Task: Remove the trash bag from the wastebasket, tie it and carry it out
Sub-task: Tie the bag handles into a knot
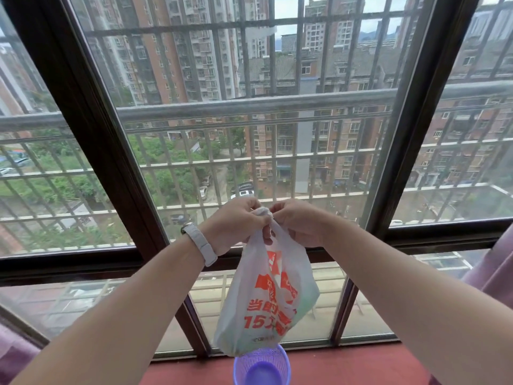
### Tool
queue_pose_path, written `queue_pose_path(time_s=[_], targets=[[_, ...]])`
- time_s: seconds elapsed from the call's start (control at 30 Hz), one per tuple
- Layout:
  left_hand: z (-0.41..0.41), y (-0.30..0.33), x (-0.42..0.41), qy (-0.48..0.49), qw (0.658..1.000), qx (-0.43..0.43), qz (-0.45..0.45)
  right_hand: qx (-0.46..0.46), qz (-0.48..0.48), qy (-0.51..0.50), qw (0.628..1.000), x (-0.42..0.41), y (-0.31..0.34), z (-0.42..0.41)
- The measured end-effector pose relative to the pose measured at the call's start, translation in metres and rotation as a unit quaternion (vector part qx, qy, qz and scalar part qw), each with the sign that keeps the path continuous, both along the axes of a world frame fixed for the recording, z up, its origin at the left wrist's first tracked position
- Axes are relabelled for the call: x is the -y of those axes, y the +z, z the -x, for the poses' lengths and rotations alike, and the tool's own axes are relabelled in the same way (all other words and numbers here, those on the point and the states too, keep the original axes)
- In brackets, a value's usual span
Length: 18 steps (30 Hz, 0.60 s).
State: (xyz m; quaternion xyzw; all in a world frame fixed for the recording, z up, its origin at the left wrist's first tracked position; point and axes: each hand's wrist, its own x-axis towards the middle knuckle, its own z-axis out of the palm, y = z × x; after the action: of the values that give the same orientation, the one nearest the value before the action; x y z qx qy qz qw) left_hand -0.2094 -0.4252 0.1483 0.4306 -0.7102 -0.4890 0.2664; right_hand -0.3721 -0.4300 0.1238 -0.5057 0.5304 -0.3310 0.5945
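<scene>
A white plastic trash bag (266,301) with red-orange print hangs in the air in front of the window. My left hand (234,222) and my right hand (298,222) both pinch its bunched handles at the top, where a small twisted knot (263,212) shows between my fingers. The bag's bottom hangs just above a small purple mesh wastebasket (262,366), which stands on the red floor at the lower edge of the view with nothing visible inside. A white watch is on my left wrist.
A large dark-framed window (91,112) with metal bars outside fills the view ahead. Purple curtains hang at the far left (16,354) and far right (491,273). A strip of red floor (347,368) runs below the window.
</scene>
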Motion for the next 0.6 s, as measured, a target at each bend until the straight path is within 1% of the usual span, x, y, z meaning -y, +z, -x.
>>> queue_pose_path(time_s=[0.1,0.27,0.4,0.5,0.6], targets=[[0.002,0.002,0.003,0.012,1.000,0.016,-0.010,0.003,-0.006,0.031,0.999,0.002,-0.001,0.000],[0.000,0.006,0.011,0.029,0.997,0.075,-0.014,0.074,-0.021,0.061,0.995,0.002,-0.001,0.004],[0.001,0.007,0.016,0.026,0.992,0.122,-0.006,0.074,-0.012,0.059,0.995,0.002,-0.001,0.004],[0.001,0.006,0.018,0.026,0.990,0.138,-0.002,0.081,-0.009,0.060,0.995,0.000,-0.001,0.006],[0.001,0.004,0.021,0.032,0.990,0.136,-0.004,0.093,-0.004,0.087,0.992,-0.002,-0.001,0.009]])
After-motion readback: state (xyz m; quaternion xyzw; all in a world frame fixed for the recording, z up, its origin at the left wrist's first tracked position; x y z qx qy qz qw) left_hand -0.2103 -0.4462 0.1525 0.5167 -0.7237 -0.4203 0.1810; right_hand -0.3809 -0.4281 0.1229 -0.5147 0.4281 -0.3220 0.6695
